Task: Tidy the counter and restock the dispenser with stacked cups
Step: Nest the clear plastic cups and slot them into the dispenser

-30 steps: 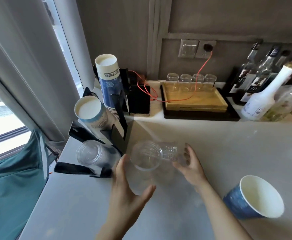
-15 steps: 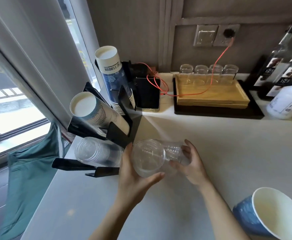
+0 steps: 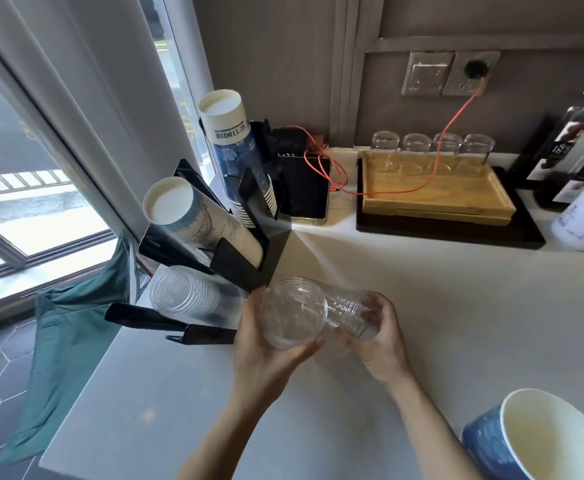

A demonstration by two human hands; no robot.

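Both hands grip clear cup stack [image 3: 313, 313] sideways: left hand [image 3: 266, 348] cradles mouth, right hand [image 3: 375, 336] pinches base, aligning with dispenser [image 3: 245, 261] bottom slot.

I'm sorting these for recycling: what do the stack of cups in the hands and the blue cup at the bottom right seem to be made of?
Stack of clear cups: apparently thin glossy plastic, since the counter shows through and the nested walls are ribbed. Blue cup: probably paper, with a matte printed outside and a plain cream inside; any lining can't be told.
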